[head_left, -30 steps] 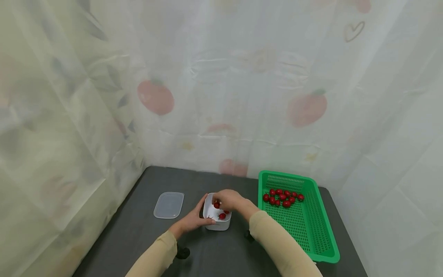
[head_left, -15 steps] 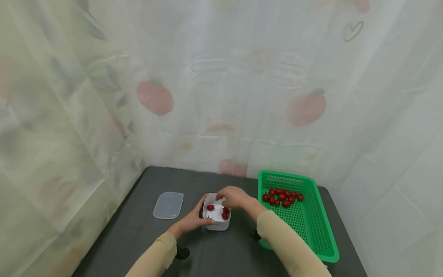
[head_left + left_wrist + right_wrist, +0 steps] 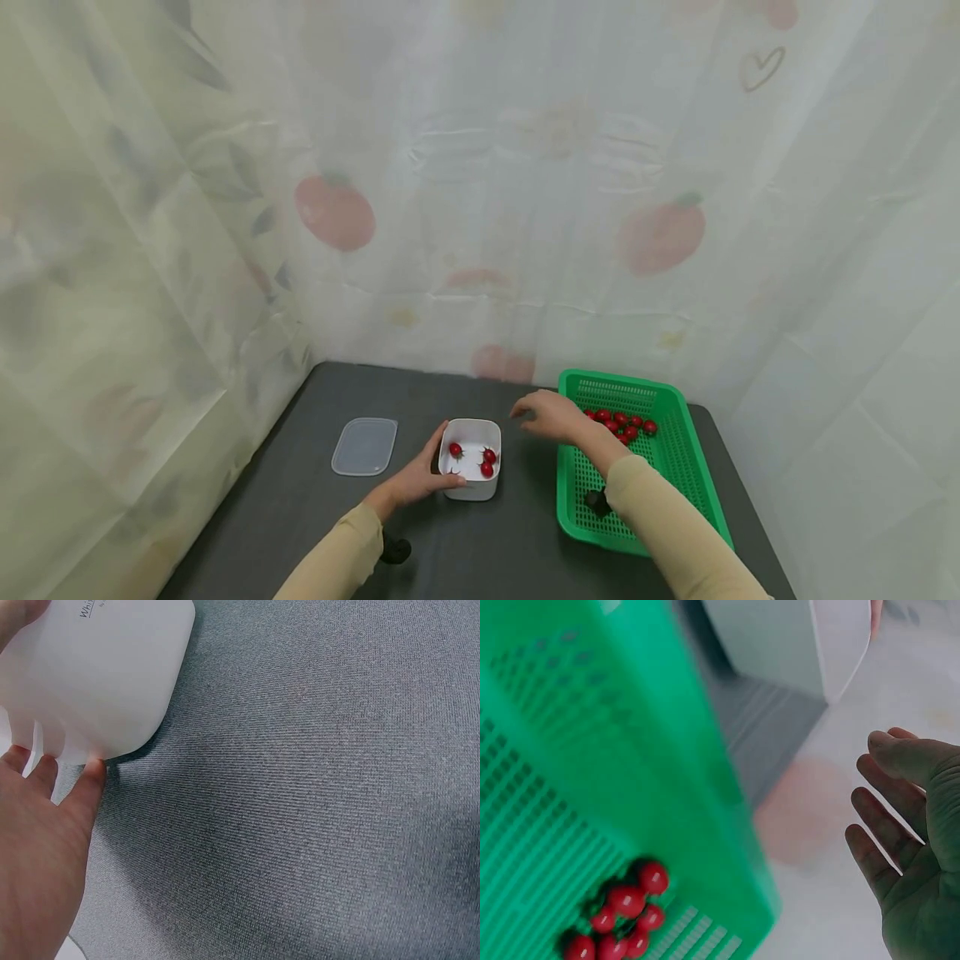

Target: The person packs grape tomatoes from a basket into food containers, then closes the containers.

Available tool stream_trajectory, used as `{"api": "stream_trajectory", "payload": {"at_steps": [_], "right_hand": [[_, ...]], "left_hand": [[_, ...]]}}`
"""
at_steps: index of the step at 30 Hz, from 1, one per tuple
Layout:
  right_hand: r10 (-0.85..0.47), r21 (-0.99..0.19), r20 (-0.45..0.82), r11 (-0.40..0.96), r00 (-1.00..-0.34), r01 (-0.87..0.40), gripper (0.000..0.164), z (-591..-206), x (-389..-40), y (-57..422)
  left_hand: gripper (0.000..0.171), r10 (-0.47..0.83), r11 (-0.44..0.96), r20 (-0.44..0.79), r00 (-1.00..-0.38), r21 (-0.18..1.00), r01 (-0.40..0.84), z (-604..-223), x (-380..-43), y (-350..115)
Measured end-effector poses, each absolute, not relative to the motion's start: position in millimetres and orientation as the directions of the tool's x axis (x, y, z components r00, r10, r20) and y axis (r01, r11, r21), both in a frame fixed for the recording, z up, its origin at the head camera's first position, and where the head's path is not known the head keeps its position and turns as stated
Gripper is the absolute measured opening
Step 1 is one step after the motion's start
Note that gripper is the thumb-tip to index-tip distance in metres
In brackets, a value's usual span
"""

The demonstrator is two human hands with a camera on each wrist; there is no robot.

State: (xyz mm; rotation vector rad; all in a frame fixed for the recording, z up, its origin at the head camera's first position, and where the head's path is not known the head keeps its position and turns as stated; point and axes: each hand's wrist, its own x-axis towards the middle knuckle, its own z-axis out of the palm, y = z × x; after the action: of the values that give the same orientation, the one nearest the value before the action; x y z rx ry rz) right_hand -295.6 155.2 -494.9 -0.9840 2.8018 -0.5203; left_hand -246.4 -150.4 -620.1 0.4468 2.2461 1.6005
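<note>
"Grey woven fabric covers the table (image 3: 480,558), and from my remote seat I see the green basket (image 3: 686,462) on its right, the white box (image 3: 471,490) near the middle and the clear lid (image 3: 365,447) flat beyond the left arm."

"And the hands?"

"Left hand (image 3: 414,481) grips the box, thumb on the near side, fingertips against the wall. Right hand (image 3: 551,415) hangs between box and basket, fingers apart, holding nothing I can see."

"Where are the tomatoes?"

"Several red tomatoes (image 3: 632,432) cluster at the basket's far end, some behind the arm. Inside the box I count a pair (image 3: 487,470) by the right wall and a single tomato (image 3: 455,450) toward the left."

"Which step, then?"

"I judge it's the return leg between tomatoes. Next calls for reaching over the basket's rim and pinching one lightly, while the box stays steadied."

"What differs from half a second ago?"

"Back then the right hand is over the box; now it's off to the right, clear of it. Left hand, lid and the box's three tomatoes look unchanged."
</note>
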Motion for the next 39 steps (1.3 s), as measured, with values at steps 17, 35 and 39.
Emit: {"api": "stream_trajectory", "payload": {"at_steps": [17,35,39], "right_hand": [[-0.472,-0.384,-0.039,0.821,-0.881,-0.423,0.028,-492.4,-292.1,249.7],[-0.357,-0.413,-0.113,0.866,-0.927,-0.282,0.036,-511.8,-286.9,301.7],[-0.336,-0.409,-0.135,0.876,-0.932,-0.256,0.039,-520.3,-286.6,309.2]], "left_hand": [[0.115,0.436,0.320,-0.102,-0.894,0.946,0.048,-626.2,-247.5,-152.3],[0.114,0.447,0.301,-0.095,-0.889,0.952,0.050,-616.4,-245.1,-149.7],[0.115,0.448,0.311,-0.094,-0.889,0.949,0.056,-618.5,-246.2,-149.9]]}}
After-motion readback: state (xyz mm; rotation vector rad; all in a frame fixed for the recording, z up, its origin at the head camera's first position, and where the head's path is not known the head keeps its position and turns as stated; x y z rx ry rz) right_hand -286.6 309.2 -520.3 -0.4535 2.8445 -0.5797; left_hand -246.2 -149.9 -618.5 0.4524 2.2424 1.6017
